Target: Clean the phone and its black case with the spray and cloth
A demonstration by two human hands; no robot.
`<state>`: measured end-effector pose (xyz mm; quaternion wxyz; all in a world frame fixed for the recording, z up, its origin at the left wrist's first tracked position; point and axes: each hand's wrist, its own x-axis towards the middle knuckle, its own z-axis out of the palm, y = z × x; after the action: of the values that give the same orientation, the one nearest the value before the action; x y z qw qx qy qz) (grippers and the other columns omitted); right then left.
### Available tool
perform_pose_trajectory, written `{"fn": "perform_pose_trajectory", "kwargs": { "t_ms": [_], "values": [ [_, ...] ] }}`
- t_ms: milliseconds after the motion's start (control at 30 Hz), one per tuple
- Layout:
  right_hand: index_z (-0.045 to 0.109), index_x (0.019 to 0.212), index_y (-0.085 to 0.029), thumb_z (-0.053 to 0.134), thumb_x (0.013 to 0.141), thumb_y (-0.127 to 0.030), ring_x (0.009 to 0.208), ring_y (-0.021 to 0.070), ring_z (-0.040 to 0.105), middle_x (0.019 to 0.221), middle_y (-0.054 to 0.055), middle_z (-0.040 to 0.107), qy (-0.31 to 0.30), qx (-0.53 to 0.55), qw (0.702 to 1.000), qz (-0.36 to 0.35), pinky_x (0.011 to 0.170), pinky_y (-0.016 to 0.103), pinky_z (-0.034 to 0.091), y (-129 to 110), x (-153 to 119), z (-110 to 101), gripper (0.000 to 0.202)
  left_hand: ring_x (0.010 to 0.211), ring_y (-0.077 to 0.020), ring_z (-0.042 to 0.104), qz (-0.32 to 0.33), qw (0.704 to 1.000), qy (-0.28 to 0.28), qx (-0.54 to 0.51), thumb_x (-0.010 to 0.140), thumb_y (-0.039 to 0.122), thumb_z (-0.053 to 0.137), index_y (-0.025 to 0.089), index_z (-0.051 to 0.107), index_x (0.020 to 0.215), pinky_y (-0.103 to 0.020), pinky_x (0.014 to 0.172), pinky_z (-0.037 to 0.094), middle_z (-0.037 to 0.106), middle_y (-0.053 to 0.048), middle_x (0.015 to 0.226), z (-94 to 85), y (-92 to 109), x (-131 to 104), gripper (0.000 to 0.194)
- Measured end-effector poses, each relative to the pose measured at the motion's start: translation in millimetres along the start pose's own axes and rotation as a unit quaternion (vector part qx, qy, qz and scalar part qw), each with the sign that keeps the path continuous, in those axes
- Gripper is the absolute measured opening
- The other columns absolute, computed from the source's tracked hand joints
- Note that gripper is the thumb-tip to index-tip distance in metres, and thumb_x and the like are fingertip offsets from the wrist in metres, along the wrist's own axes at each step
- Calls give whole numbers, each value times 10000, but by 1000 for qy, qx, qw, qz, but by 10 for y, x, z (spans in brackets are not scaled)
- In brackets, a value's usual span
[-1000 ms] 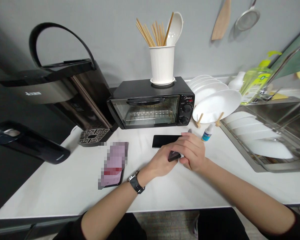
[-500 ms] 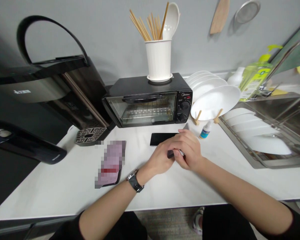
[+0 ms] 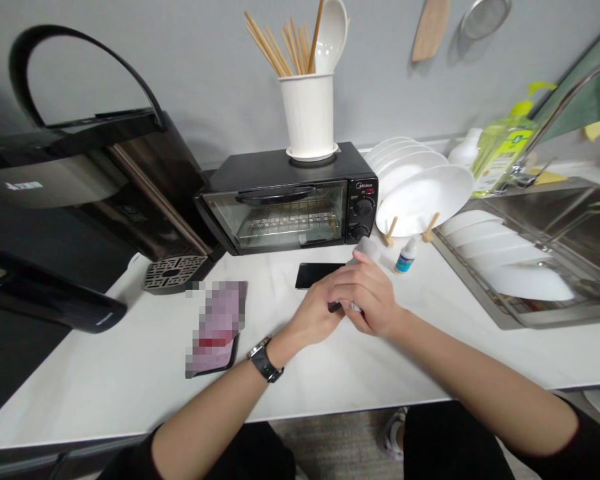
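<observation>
hands: left hand (image 3: 313, 317) and right hand (image 3: 367, 300) together gripping small dark object (image 3: 334, 307) | white counter (image 3: 130, 373) | grey wall (image 3: 205, 80)

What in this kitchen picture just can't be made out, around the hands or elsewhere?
Head view, the only one:
- The small dark object between the left hand and right hand: fingers cover most of it, so what it is stays unclear.
- The black phone: its right end is hidden behind the hands.
- The pixelated item: blurred out.
- The small bottle: label too small to read.
- The faucet: cut off by the right edge.
</observation>
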<state>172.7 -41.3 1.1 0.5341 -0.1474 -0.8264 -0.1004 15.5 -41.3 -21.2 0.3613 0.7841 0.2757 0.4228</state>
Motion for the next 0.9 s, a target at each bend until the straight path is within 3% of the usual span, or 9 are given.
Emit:
{"fn": "perform_pose_trajectory", "kwargs": {
  "t_ms": [67,233,333,433,533,633,733,800,900],
  "values": [
    [607,1139,-218,488,1011,-272,920,210,692,976,43,737,-5,-2,1000,11,1075,468,509,61,-9,-10,183,1069,-281,667,-23,1000,3,-5,949,356,599,178,648,1033,-419,975,530,716,-97,1084,-2,14,2,203],
    [603,1059,-226,633,915,-588,812,231,658,905,61,683,6,33,985,169,724,402,574,180,-4,-16,391,992,-255,657,-68,998,-1,-17,948,360,597,157,630,1083,-362,878,531,714,-87,1095,-27,36,10,246],
    [586,1017,-245,583,961,-459,912,243,682,936,56,688,8,30,986,163,978,515,553,130,-3,0,221,1016,-265,662,-68,998,9,-6,956,356,582,162,622,1085,-378,905,525,714,-90,1104,-37,36,20,237],
    [590,1057,-244,523,981,-242,993,226,710,969,46,721,-2,18,997,81,1156,557,447,56,-14,8,102,1098,-287,659,-52,999,11,2,947,366,596,175,624,1060,-418,988,506,711,-110,1189,-34,27,26,223],
    [600,1172,-232,499,976,-186,1014,225,722,1022,59,745,-8,10,999,33,1145,533,467,52,-24,2,226,1126,-299,650,-55,998,9,10,933,363,613,181,632,1030,-433,1009,499,713,-120,1195,-30,17,28,207],
    [597,1223,-241,595,952,-318,942,241,712,1016,57,737,-6,15,995,103,1041,529,535,121,-23,-7,281,1037,-279,661,-71,997,3,-1,937,378,614,173,624,1084,-400,917,522,710,-108,1141,-37,20,27,253],
    [623,1135,-225,668,902,-466,924,268,687,981,75,709,2,36,983,179,885,496,588,174,-17,-13,338,997,-259,658,-76,997,-1,-9,947,354,607,165,611,1098,-375,875,522,702,-90,1103,-45,36,29,242],
    [625,1085,-224,647,925,-433,985,276,688,993,81,708,2,47,984,174,963,528,567,162,-11,-16,264,1020,-259,654,-76,997,8,-7,946,314,597,166,604,1083,-383,900,517,700,-84,1105,-42,43,32,202],
    [625,1065,-233,562,969,-236,997,237,708,987,54,727,-6,49,993,107,1181,586,428,92,-1,-19,114,1081,-266,653,-73,997,25,-9,925,272,612,179,597,1059,-410,976,508,700,-79,1140,-26,40,36,164]
  ]
}}
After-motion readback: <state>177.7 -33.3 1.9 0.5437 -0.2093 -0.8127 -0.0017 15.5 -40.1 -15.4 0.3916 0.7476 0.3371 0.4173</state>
